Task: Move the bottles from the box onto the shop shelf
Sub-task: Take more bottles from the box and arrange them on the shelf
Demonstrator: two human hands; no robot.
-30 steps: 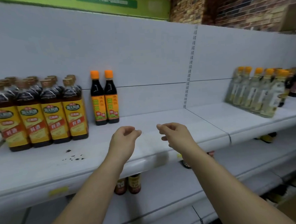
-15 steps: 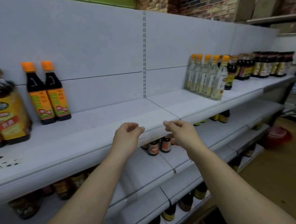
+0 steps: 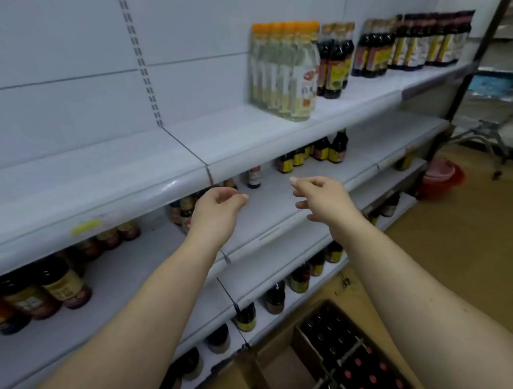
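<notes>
A cardboard box (image 3: 291, 368) stands on the floor at the bottom of the view, with dividers and several dark bottles (image 3: 350, 356) seen from above, some with red caps. The white shop shelf (image 3: 147, 182) runs across the view at chest height, with a long bare stretch. My left hand (image 3: 217, 211) and my right hand (image 3: 324, 199) hover side by side in front of the shelves, fingers loosely curled, holding nothing.
Pale bottles with orange caps (image 3: 284, 71) and dark sauce bottles (image 3: 413, 43) stand on the upper shelf at right. Lower shelves carry small dark bottles (image 3: 315, 152) and jars (image 3: 55, 291). A red basin (image 3: 440, 178) and a metal frame leg (image 3: 466, 73) are on the wooden floor at right.
The view has swung right and downward: the left-hand bottles have left the view and the box on the floor has come into sight. Both hands stay empty and have lowered below the upper shelf.
</notes>
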